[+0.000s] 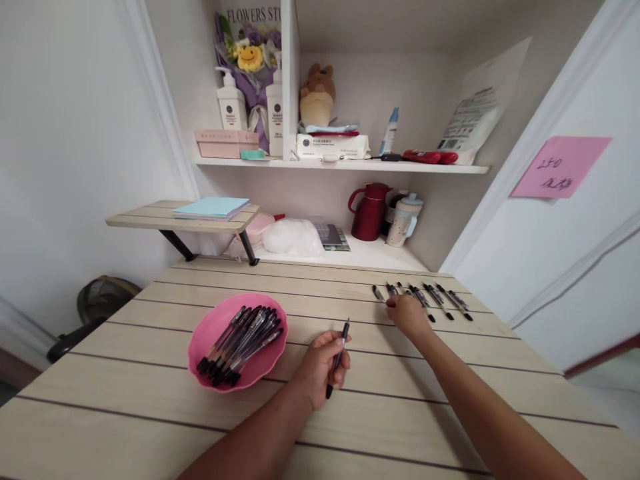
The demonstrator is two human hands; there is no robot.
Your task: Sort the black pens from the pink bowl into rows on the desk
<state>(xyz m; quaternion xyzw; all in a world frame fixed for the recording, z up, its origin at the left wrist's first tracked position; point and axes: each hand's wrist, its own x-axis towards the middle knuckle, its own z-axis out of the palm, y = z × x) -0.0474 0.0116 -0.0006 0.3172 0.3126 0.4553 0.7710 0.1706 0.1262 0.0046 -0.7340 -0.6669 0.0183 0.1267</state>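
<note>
While my left hand (320, 368) pinches one pen (343, 337) near the pink bowl (213, 319), my right hand (409, 313), fingers together, touches the row of pens (439, 298) far right — I would keep them parallel, evenly spaced.

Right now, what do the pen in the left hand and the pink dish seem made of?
The pen is probably black plastic, slightly glossy. The pink dish looks like moulded plastic: even colour, soft sheen, scalloped rim.
</note>
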